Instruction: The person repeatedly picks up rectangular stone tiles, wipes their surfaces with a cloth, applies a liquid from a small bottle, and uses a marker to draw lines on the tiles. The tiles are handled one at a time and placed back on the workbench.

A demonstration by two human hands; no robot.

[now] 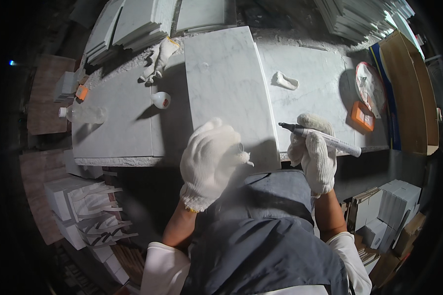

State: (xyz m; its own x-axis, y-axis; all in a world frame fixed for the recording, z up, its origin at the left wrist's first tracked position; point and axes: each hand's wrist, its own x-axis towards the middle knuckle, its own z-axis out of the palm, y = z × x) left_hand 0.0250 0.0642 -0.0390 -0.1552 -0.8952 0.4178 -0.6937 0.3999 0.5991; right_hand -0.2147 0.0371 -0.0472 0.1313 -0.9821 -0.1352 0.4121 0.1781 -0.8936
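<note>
R hand (314, 155) grip shut on marker (325, 139); L hand (209, 160) flat on smooth marble slab (226, 83).

Bench top mostly open left of the marble slab (229, 93): bare grey surface between the slab edge and the plastic bottle (83, 114) lying at the far left. Small white bottle (161, 100) stands just beside the slab's left edge, spare glove (157, 60) behind it. Right of the slab, open stretch broken only by a white rag (285, 81); orange box (363, 116) and round disc (370, 87) block the right end. Tile stacks (128, 24) wall off the back edge. Left hand (209, 160) covers the slab's near corner; right hand (314, 155) with marker (325, 139) crosses the near right edge.
</note>
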